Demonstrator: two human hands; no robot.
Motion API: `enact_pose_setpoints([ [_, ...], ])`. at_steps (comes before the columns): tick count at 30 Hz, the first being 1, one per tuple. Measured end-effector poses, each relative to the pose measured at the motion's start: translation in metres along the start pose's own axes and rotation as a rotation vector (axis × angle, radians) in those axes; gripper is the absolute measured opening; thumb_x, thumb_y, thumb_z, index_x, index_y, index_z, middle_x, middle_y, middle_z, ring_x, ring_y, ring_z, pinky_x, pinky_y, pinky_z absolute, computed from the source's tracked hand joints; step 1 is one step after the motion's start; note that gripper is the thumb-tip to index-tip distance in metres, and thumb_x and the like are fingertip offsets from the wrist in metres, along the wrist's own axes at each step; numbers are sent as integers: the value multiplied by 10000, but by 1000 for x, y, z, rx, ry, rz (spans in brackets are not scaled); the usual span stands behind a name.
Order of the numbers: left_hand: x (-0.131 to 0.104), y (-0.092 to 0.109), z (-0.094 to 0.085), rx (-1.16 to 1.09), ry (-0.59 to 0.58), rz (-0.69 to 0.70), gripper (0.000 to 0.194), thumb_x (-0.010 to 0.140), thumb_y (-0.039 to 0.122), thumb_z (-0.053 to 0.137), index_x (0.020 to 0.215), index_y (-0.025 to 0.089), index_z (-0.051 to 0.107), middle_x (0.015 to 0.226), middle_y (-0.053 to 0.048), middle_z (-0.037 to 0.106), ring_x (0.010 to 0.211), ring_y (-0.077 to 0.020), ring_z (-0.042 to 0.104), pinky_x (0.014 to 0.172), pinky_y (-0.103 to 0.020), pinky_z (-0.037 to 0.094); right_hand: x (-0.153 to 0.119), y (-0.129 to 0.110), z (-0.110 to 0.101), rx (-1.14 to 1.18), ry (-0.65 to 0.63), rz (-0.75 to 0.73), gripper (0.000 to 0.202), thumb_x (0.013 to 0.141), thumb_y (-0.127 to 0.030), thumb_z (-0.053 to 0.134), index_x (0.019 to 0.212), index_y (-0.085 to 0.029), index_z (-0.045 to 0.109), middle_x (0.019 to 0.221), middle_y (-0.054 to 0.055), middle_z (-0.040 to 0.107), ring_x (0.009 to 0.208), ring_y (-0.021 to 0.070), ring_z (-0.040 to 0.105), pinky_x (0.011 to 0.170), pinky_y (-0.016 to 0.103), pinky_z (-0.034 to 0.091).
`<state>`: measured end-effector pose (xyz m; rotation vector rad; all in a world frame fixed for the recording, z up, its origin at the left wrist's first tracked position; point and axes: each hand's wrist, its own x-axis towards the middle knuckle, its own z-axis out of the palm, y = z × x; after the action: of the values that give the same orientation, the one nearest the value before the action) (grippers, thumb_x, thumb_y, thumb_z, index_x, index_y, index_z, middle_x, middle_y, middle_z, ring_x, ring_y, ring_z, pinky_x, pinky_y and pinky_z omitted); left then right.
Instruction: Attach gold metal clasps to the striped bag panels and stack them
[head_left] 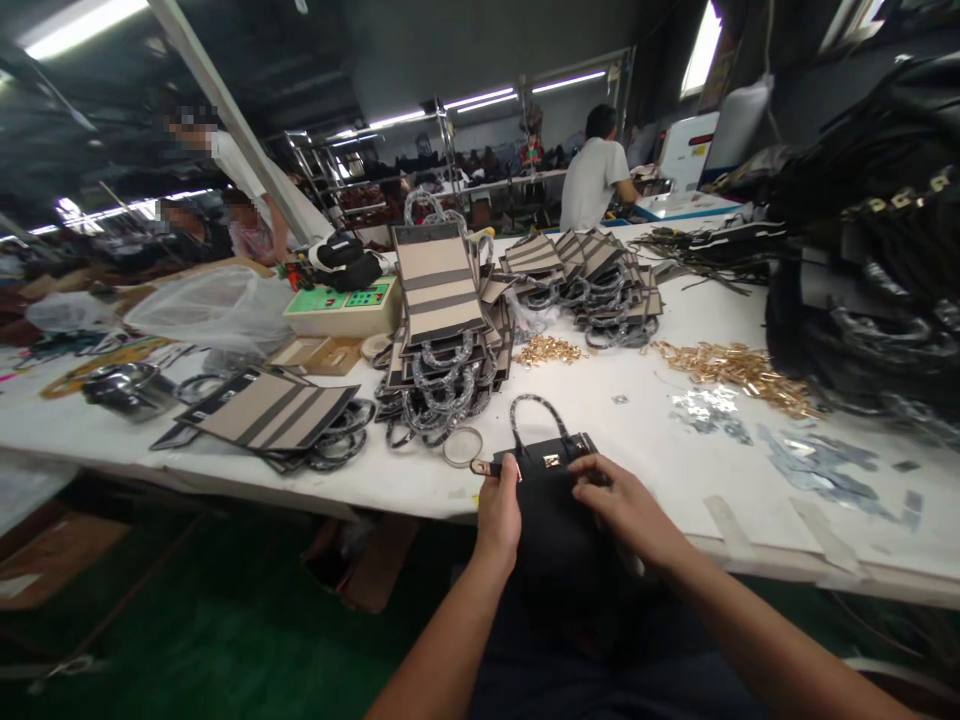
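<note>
A black handbag (pixel 551 520) leans at the table's front edge, its wrapped top handle (pixel 536 402) standing up. A small gold clasp plate (pixel 552 461) sits on its upper front. At the bag's left side, my left hand (pixel 500 515) is closed on a short black strap (pixel 491 468) with gold hardware, thumb on top. My right hand (pixel 611 498) has its fingers bent against the bag's upper right front; what lies under its fingertips is hidden. Just left of the bag lies a roll of tape (pixel 463 447).
Stacked bag panels with wrapped handles (pixel 439 285) stand behind; more panels (pixel 266 412) lie left. Gold hardware pieces (pixel 739 372) and silver metal plates (pixel 825 465) are scattered right. Black bags (pixel 862 300) pile up at far right. A co-worker (pixel 594 175) sits at the back.
</note>
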<state>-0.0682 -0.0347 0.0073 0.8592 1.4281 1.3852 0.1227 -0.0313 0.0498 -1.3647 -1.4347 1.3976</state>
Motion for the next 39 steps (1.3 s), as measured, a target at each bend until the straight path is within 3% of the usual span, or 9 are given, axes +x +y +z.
enact_pose_setpoints([
  [3, 21, -9, 0, 409, 86, 275, 452, 1073, 509, 419, 1145, 169, 707, 1202, -153, 729, 1204, -317, 658, 1094, -485, 483, 22, 9, 5, -80, 72, -73, 432, 819, -336, 584, 1238, -243, 634, 1082, 29, 682, 786, 197, 639, 722, 337, 530],
  [6, 36, -14, 2, 561, 134, 408, 377, 1022, 276, 497, 1359, 154, 615, 1467, -185, 579, 1422, -321, 483, 1226, -530, 337, 39, 29, 10, -253, 117, -204, 601, 792, -301, 580, 1387, -220, 573, 1272, 95, 670, 1115, 292, 670, 999, 451, 538],
  [11, 41, -17, 3, 969, -85, 694, 398, 959, 52, 480, 1292, 197, 643, 1431, -115, 624, 1362, -305, 511, 1189, -557, 382, 42, 62, 13, -549, 169, -455, 707, 863, -345, 660, 1528, -189, 479, 1463, 181, 588, 1373, 360, 543, 1174, 545, 436],
  [18, 53, -9, -8, 899, -251, 696, 243, 944, 32, 526, 1074, 202, 642, 1276, -92, 684, 1222, -263, 583, 1086, -468, 480, 30, 52, -9, -703, 95, -174, 538, 916, -458, 667, 1391, -209, 634, 1220, 139, 726, 972, 334, 716, 897, 497, 577],
  [24, 63, -8, -17, 819, -366, 620, 307, 976, 54, 520, 1163, 240, 676, 1292, -36, 727, 1196, -232, 613, 1056, -427, 478, 31, 5, -16, -251, -37, -117, 495, 941, -498, 656, 1382, -279, 708, 1327, 71, 728, 1161, 314, 687, 971, 406, 562],
  [29, 62, -7, -13, 823, -309, 556, 322, 968, 67, 540, 1198, 251, 671, 1255, -11, 739, 1179, -244, 599, 1023, -434, 450, 70, -34, -15, 83, -106, 123, 558, 975, -578, 625, 1433, -260, 631, 938, 57, 774, 739, 230, 706, 630, 326, 586],
  [32, 61, -6, -13, 807, -304, 534, 299, 979, 85, 536, 1187, 251, 671, 1247, -7, 740, 1167, -242, 597, 1013, -426, 442, 101, -40, -26, 162, -220, 184, 608, 890, -553, 755, 1389, -243, 601, 1048, 77, 768, 832, 234, 717, 685, 329, 613],
  [36, 63, -4, -13, 795, -303, 525, 305, 974, 90, 532, 1184, 255, 680, 1265, -5, 737, 1175, -242, 595, 1013, -427, 433, 133, -34, -50, -257, -406, 161, 585, 802, -407, 804, 1344, -246, 653, 1017, 65, 789, 764, 224, 711, 657, 320, 567],
  [39, 64, -5, -14, 768, -295, 517, 377, 936, 50, 523, 1181, 273, 702, 1220, 5, 751, 1160, -237, 605, 1007, -427, 435, 156, -34, -60, -775, -487, -98, 419, 743, -281, 766, 1161, -303, 781, 957, 31, 804, 785, 243, 708, 674, 332, 518],
])
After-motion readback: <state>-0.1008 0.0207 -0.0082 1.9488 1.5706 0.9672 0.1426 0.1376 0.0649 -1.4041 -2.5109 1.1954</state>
